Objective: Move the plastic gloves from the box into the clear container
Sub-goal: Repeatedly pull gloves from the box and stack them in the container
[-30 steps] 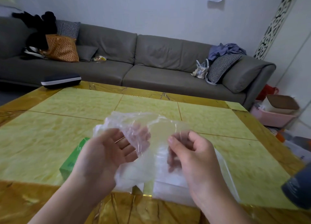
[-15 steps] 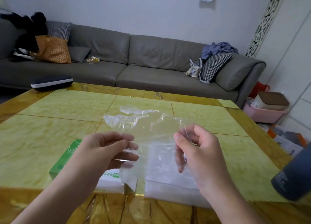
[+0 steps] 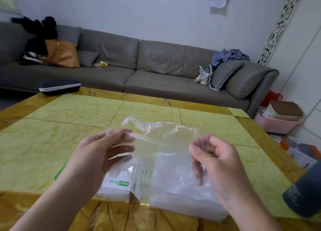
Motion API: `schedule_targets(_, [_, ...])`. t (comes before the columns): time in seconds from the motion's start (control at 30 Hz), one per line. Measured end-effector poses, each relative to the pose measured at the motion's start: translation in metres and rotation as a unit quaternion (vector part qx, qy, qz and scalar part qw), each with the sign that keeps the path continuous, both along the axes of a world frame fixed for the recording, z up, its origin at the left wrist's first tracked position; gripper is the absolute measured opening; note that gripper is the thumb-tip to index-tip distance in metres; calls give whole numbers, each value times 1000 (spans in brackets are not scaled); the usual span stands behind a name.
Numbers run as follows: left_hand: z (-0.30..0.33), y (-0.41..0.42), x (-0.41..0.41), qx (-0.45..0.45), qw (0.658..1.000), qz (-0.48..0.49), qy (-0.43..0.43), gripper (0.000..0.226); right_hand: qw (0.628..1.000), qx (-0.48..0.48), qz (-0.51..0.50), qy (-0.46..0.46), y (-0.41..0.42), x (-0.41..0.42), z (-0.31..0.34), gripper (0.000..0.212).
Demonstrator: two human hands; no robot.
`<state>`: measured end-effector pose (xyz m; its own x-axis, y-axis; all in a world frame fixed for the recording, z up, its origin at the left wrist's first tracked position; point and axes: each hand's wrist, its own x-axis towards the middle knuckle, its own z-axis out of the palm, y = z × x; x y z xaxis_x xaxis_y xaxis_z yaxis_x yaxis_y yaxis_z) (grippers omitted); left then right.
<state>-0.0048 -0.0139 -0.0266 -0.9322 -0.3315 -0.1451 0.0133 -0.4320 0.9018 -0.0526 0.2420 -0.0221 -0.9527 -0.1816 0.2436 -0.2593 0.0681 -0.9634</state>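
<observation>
We see both hands, left and right, pinching a thin clear plastic glove taut, apparently above the frosted clear container.

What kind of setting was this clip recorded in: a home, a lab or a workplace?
Most likely a home living room. A long grey sectional sofa with checked cushions and piled clothes runs along the white wall, and the person works at a low yellow-green marble-patterned table in front of it.

Two bare forearms enter from the lower edge. Left hand and right hand: no sleeves, rings, watch or bracelets in view. Fingernails short, unpainted. Nothing else of the person's body visible.
</observation>
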Motion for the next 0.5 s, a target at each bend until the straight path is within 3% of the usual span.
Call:
schedule_targets(0.2, [1, -14, 3, -39, 985, -163, -40, 46, 1000, 2, 25, -8, 0, -3, -2, 12])
schedule_targets(0.37, [2, -13, 3, -110, 994, -4, 9, 33, 999, 21, 46, -15, -5, -1, -5, 9])
schedule_targets(0.5, [1, -18, 1, -83, 996, 27, 21, 22, 999, 15, 44, -16, -6, -1, -5, 7])
